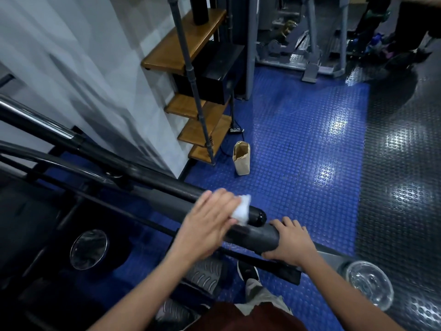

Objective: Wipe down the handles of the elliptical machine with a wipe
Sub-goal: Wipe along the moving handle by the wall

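Two black foam-covered elliptical handles run from the upper left toward the lower middle. The far handle ends in a rounded black cap. My left hand holds a white wipe against that handle near its end; the hand is motion-blurred. The near handle lies just below it, and my right hand grips its end with fingers curled over the top.
A brown paper bag stands on the blue studded floor mat. Wooden stair treads and a white wall sit at upper left. Grey gym machines stand at the back. The elliptical's pedal is below my hands.
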Demonstrator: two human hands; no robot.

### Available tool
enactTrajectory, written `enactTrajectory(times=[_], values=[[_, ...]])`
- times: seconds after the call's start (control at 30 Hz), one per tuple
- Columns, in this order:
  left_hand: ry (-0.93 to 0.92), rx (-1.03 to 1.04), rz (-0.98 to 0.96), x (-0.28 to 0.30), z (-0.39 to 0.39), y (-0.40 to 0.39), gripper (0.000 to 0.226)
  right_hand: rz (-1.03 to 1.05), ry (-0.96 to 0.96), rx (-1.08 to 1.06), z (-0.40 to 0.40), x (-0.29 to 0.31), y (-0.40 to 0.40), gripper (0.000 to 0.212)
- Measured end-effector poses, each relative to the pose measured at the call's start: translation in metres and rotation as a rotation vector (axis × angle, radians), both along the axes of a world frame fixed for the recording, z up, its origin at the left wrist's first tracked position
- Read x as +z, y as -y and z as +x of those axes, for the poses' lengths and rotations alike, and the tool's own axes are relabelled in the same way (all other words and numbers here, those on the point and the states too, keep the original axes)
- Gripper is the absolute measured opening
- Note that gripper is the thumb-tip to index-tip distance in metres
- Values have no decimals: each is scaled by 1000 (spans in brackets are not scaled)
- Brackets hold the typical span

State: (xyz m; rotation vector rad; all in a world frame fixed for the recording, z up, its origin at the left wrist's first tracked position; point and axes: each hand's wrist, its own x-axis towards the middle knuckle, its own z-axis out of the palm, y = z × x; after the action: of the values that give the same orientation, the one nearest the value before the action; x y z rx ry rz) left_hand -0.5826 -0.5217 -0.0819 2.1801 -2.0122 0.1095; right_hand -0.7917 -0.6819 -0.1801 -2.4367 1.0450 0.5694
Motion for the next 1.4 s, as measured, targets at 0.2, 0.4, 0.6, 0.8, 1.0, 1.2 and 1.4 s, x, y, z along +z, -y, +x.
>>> enactTrajectory(times=[0.2,0.4,0.6,0.8,1.0,1.2,1.4], values=[[-6,224,-9,34,107,-13,36,21,1,-1,2,2,0,101],[108,156,367,60,47,46,46,42,-11,-14,5,5,0,102],[-14,-28,50,31,-52,47,31,18,-29,-26,5,5,-1,99],[99,-110,0,-3,6,6,46,28,-3,-31,3,2,-1,100],[137,-108,104,23,81,-7,48,44,1,-25,4,3,1,99],[64,-184,73,23,47,2,48,43,3,-24,4,3,0,100],[139,-237,112,20,-13,26,57,37,4,-34,4,3,0,100]])
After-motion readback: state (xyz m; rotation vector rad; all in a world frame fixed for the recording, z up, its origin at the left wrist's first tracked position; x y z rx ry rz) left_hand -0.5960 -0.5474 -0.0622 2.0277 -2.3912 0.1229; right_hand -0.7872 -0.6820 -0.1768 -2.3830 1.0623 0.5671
